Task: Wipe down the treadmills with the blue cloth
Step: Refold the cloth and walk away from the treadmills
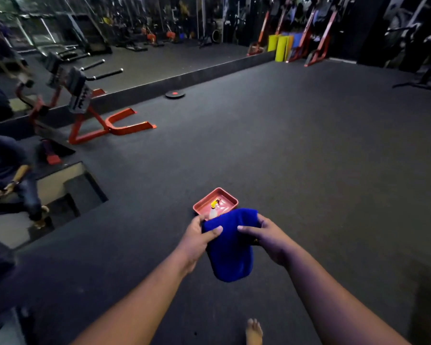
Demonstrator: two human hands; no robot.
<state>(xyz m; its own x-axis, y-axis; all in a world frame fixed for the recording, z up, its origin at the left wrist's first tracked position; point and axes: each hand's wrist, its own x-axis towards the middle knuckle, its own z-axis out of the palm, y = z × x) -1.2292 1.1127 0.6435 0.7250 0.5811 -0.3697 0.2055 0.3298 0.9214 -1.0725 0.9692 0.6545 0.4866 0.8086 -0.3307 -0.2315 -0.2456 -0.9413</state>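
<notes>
Above the red tray on the floor, my left hand and right hand each grip the hanging blue cloth, which may snag the spray bottle if lowered.

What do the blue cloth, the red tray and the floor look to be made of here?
Blue cloth: soft fabric, likely microfibre; matte, and it droops limply between the left hand and right hand. Red tray: probably moulded plastic; glossy highlights, thin rounded rim. Floor: looks like dark rubber matting; dull, finely speckled, though blur leaves that open.
</notes>
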